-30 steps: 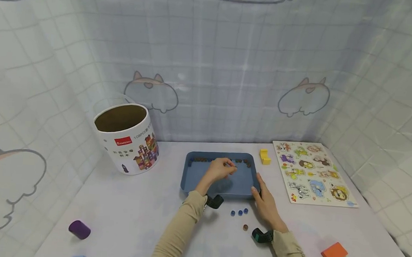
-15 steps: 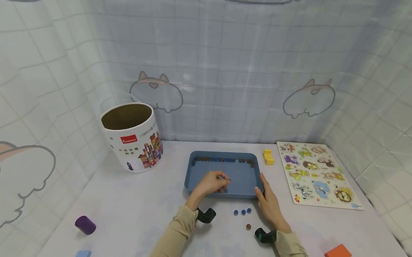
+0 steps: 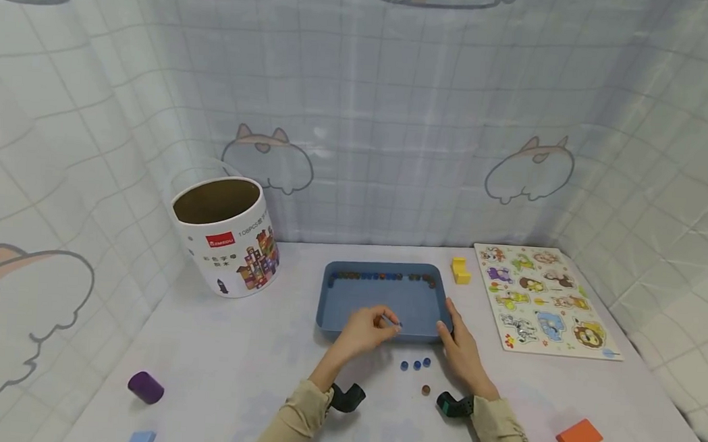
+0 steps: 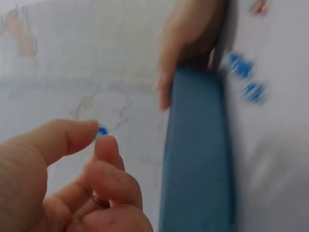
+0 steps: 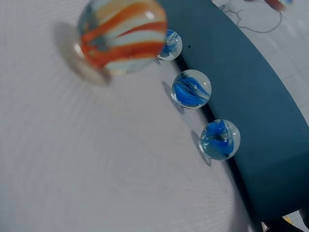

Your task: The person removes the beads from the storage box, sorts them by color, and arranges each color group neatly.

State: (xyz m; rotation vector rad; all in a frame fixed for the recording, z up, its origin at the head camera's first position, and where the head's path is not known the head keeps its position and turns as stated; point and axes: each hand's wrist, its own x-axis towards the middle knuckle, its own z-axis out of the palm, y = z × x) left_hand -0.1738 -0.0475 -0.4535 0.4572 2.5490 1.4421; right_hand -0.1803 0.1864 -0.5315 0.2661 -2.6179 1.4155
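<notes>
Left hand (image 3: 364, 331) with blue marble (image 4: 102, 131)

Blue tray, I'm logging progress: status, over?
Left hand pinches blue marble. Right hand grips right end of tray. Four loose marbles outside its near side, apparently not blocking.

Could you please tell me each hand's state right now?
Left hand: pinching a blue marble.
Right hand: gripping the blue tray at its right end.

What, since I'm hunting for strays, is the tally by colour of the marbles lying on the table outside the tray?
Blue marbles: 3
Orange-striped marble: 1
Total: 4
</notes>
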